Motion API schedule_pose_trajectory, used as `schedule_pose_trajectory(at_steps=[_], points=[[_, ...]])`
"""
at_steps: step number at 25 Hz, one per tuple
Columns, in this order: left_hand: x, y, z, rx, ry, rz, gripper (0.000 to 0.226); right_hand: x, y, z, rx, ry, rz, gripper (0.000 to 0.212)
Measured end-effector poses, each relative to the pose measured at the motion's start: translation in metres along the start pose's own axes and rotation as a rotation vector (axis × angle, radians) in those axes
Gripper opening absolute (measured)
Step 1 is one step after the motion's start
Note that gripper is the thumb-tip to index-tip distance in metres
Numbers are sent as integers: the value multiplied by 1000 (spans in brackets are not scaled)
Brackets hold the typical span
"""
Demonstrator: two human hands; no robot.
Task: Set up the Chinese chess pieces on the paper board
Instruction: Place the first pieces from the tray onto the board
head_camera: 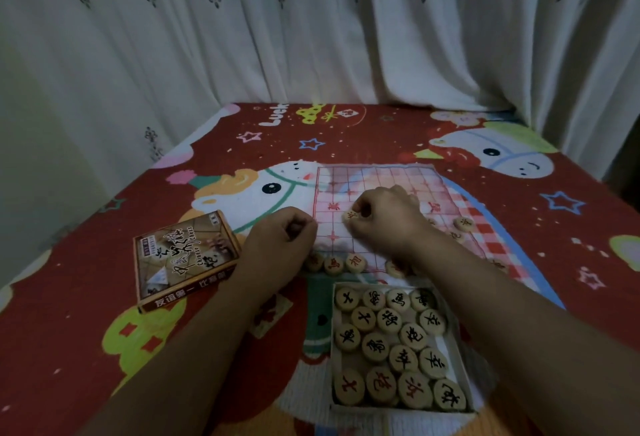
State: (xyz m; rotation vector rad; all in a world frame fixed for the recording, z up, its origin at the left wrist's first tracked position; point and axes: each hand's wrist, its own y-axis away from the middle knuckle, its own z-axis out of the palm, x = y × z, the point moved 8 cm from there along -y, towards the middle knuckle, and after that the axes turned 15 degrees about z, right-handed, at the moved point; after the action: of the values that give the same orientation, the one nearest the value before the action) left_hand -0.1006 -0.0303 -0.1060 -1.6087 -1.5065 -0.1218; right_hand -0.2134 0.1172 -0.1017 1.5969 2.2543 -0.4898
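Pieces (389, 319): most lie flat in the tray, round pale discs with black or red characters, packed close in rough rows. A few are out on the board.
Board (381, 177): thin paper with a red grid, flat on the cloth just beyond the tray. The cloth's print shows through it.
Right hand (384, 214): over the board's middle, knuckles up, thumb and fingers pinching one piece.
Held piece (349, 217): red character, tilted, at the right hand's left side over the board's left half. Whether it touches the paper I cannot tell.
Left hand (284, 238): at the board's left edge, fingers curled into the palm. Whether anything is inside I cannot tell.
Near row (356, 262): three pieces side by side along the board's near edge by the left wrist, two plainly red. Another sits just right of them, partly under the right forearm, and one more, blurred, is at the near right corner.
Side piece (464, 223): alone by the board's right edge.
Tray (461, 363): white, open, shallow, on the cloth under the right forearm.
Box (187, 259): brown, printed "Chinese Chess", left of the left forearm, turned askew.
Cloth (86, 314): red, with cartoon figures and stars, covering the surface.
Curtain (311, 37): pale, patterned, hanging behind the surface.
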Motion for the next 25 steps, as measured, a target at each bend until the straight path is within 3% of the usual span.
schedule_pose_trajectory(at_steps=[12, 20, 25], points=[[2, 1, 0, 11, 6, 27, 15, -3, -2, 6, 20, 108, 5, 27], [2, 3, -3, 31, 22, 22, 15, 9, 22, -29, 115, -64, -20, 32], [9, 5, -5, 62, 49, 4, 15, 29, 52, -49, 199, -230, -53, 23]])
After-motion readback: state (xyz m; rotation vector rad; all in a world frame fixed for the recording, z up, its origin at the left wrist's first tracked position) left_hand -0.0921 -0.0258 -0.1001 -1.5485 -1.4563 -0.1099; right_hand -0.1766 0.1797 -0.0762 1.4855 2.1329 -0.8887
